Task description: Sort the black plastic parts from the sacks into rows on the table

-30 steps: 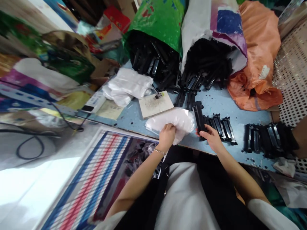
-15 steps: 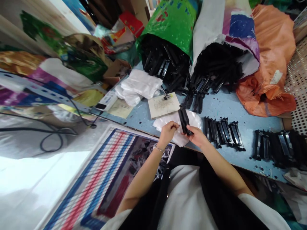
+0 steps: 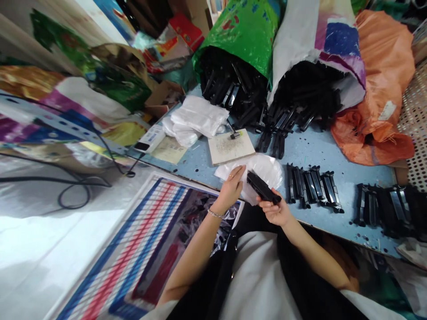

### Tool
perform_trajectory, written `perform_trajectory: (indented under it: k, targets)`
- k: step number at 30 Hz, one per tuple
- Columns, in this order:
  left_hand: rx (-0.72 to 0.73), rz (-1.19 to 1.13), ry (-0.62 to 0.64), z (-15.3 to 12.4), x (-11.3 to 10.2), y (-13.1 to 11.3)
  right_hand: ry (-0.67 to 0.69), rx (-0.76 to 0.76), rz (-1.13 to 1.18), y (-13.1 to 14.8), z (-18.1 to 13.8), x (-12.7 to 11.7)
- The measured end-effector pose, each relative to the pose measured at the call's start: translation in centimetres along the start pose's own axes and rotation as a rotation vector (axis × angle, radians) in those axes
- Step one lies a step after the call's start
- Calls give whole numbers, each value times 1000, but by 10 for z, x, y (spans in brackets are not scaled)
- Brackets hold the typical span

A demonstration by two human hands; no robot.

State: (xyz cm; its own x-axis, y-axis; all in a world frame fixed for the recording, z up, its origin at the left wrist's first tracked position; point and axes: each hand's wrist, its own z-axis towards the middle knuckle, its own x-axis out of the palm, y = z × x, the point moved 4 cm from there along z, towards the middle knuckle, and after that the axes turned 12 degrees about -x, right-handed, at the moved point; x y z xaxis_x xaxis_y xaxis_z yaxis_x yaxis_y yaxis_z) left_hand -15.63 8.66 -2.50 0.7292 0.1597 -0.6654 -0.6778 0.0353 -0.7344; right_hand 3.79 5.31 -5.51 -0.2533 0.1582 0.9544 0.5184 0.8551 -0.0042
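My right hand grips a slim black plastic part at its lower end, the part slanting up to the left. Beside it, my left hand has its fingers stretched forward at the edge of a pile of clear plastic bags; whether the fingertips touch the bags I cannot tell. A bracelet circles the left wrist. To the right, a row of similar black parts lies on the blue table.
Black parts spill from a green sack and a white sack at the back. An orange sack stands right. A pale block carries a small metal tool. Folded white bags lie left. Below is a striped crate.
The black part has tilted over to the left in my right hand, which has moved slightly down and right. My left fingers have straightened from a curled pose.
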Motion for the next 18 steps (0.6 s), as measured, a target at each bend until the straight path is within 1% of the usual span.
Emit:
perform_trajectory:
  k: [3,5,7,10,11,12,13,14,15,16,17,18]
  targets:
    - [76,42,-4,-14,-2,-13,20,-19,-65,6,11,3]
    - [156,41,23,-26,-1,-29,-12,-80,-219,12,15,5]
    - [253,11,119,-38,6,-47,-117,-229,-506,18,16,6]
    - [345,-30,273,-54,21,-67,-328,-542,-1153,26,4,15]
    - [352,-31,294,-57,25,-71,-348,-623,-1341,25,-4,22]
    - [349,-28,293,-60,26,-74,-313,-666,-1473,23,-11,29]
    - [339,-31,267,-62,23,-76,-224,-671,-1540,19,-19,36]
    - [317,-38,227,-64,16,-77,-98,-641,-1554,16,-27,42]
    - [278,-45,178,-67,4,-78,24,-594,-1550,14,-34,48]
    - [228,-51,124,-70,-13,-77,101,-557,-1568,15,-42,53]
    - [166,-49,81,-76,-33,-75,100,-555,-1641,20,-49,55]
    - [99,-33,59,-81,-54,-70,8,-590,-1781,30,-56,56]
